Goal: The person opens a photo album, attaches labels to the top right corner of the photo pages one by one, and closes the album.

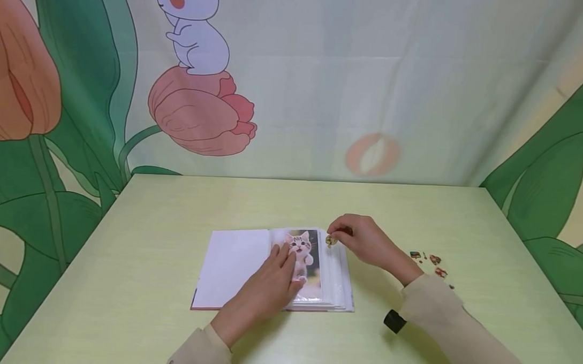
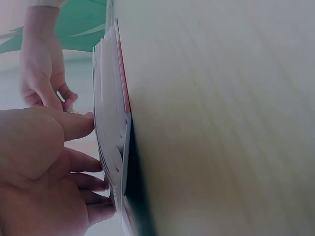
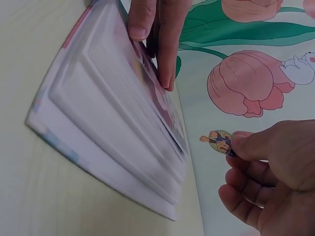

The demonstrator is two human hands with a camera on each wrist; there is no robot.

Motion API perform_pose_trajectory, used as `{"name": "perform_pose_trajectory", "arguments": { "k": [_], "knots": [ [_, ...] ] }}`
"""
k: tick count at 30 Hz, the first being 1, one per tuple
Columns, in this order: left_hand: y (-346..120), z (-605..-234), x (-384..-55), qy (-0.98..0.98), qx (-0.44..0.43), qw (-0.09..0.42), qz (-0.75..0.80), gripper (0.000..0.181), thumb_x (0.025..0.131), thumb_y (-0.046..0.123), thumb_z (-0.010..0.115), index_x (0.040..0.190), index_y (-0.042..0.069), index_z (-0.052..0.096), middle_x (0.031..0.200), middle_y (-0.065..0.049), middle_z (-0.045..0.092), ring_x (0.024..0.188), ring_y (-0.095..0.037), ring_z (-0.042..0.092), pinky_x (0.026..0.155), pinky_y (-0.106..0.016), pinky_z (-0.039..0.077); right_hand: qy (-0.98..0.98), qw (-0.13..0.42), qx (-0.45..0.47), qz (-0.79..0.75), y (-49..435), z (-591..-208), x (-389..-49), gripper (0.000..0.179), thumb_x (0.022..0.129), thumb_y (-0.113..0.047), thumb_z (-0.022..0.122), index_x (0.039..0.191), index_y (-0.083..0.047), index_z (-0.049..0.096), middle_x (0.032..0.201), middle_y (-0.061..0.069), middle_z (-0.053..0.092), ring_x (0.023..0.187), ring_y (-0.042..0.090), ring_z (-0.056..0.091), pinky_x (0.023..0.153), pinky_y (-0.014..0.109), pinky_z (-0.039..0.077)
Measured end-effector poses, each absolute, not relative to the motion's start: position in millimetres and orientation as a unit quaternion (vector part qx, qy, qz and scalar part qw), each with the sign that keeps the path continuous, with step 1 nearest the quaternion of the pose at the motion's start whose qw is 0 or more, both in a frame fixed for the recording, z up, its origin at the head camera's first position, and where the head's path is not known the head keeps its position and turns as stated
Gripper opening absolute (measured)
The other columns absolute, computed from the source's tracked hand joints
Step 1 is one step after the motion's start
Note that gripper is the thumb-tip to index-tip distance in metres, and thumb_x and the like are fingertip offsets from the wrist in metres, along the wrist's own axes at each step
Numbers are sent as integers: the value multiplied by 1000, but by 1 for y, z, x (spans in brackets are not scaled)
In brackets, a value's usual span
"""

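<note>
On the near half of the pale table (image 1: 123, 304), a photo album (image 1: 235, 266) lay open; clock centred on it, 12 toward the printed backdrop (image 1: 299, 96). Blank white side faced 9 o'clock; kitten photo (image 1: 310, 265) filled the page at 3.

Left hand (image 1: 268, 285) lay across from 7 o'clock, fingers extended and relaxed, grasping nothing, tips resting on the photo page. It seemed to be steadying the leaf.

Right hand (image 1: 362, 237), at 2 o'clock, pinched 1 small round piece (image 3: 220, 141), sticker-like, yellowish rim with a brown figure, between thumb and fingertip; its other fingers were loosely bent. Right wrist view showed the piece apart from the page, held in the air; from the head it lined up with the page's outer edge, near the 2 o'clock corner. Several loose coloured pieces (image 1: 441, 272) lay on the table at 3 o'clock, well apart from the album.

Step in hand, as judged: positioning the piece over the page. The next move would call for a small shift toward 9 o'clock if the photo was the target, careful lowering, then light pressure before release. Risk: a crooked landing.
</note>
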State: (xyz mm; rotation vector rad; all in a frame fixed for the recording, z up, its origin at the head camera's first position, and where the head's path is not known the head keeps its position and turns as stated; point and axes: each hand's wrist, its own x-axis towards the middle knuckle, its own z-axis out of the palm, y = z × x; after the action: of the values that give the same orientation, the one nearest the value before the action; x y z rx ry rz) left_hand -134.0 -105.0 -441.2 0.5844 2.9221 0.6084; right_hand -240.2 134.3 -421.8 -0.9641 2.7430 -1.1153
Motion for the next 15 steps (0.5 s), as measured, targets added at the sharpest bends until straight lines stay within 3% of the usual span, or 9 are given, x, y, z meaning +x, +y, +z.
{"name": "perform_pose_trajectory", "arguments": {
  "k": [15],
  "knots": [
    [-102,-444,-133,969,226,34,90,62,110,29,49,152,-14,37,161,-33,29,150,-49,25,123,-48,25,869,50,-343,-353,112,-418,-258,10,100,-4,66,100,-7,75,90,-2,72,78,14,61,73,31,54]
  ]
}}
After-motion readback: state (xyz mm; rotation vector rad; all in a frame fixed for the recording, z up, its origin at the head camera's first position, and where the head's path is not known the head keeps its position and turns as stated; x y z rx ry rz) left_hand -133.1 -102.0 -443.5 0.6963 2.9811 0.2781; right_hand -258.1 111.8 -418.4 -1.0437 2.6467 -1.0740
